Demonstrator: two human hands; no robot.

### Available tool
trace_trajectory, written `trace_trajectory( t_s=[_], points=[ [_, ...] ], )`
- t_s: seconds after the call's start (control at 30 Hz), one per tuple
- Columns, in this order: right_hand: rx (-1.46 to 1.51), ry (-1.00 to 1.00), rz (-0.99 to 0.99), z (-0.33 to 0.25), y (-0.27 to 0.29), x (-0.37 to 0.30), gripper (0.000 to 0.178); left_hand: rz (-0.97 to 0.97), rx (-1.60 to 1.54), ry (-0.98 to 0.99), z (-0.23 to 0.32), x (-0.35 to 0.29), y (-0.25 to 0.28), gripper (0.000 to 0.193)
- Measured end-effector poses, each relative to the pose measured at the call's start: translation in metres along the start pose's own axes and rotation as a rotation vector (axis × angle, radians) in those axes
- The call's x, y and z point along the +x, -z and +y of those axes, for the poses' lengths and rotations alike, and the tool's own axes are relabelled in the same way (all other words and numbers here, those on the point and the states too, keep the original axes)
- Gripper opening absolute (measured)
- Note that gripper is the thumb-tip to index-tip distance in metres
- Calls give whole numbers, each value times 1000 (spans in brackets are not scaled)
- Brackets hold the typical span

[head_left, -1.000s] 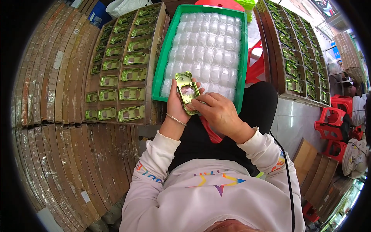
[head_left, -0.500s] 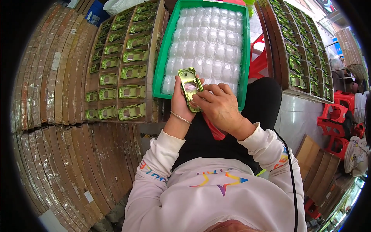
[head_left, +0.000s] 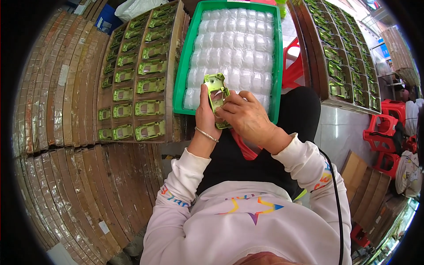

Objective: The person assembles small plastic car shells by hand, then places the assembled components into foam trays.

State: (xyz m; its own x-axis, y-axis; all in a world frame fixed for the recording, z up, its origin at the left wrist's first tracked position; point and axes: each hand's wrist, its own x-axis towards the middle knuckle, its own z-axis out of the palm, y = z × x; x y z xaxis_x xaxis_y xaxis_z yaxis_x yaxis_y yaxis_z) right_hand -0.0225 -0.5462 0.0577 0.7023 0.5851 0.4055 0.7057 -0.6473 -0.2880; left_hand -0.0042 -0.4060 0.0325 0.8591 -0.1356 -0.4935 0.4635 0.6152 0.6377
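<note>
Near the frame's centre, a green car shell [head_left: 215, 84] is gripped by the left hand [head_left: 206, 117]; its lower part is touched by the right hand [head_left: 252, 118], fingers bent. It is not yet laid down; similar shells [head_left: 150, 107] fill most of the upper-left divided tray [head_left: 174, 79].

Setting: a workshop, shown by like parts kept in bulk
Left side: compartmented brown cardboard tray [head_left: 107, 94] bearing rows of matching shiny green car-shaped shells [head_left: 150, 108]
Right side: another compartmented brown cardboard tray [head_left: 304, 39] with more such shells
Centre: rectangular green plastic tray [head_left: 278, 53] filled with rows of rounded translucent white pieces [head_left: 232, 42]
Far left: tall stacks of flat brown cardboard [head_left: 57, 97], closely packed
Far right: low red plastic stools [head_left: 388, 125]
Underfoot: smooth grey tiled floor [head_left: 335, 128]
</note>
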Motion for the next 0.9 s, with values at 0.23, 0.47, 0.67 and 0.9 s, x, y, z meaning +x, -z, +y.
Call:
trace_trajectory(
  t_s=[0.23,0.47,0.67,0.9],
  points=[
    [69,-27,-113,-1,3,9,13,36,32,-1,5,-1,-1,47],
    [-8,30,-410,-4,34,25,26,17,10,-13,8,0,-4,48],
    [-126,55,-176,-6,6,11,21,60,103,6,6,6,3,52],
    [-24,-31,-103,-5,-6,5,30,-205,198,-116,14,23,31,38]
  ],
)
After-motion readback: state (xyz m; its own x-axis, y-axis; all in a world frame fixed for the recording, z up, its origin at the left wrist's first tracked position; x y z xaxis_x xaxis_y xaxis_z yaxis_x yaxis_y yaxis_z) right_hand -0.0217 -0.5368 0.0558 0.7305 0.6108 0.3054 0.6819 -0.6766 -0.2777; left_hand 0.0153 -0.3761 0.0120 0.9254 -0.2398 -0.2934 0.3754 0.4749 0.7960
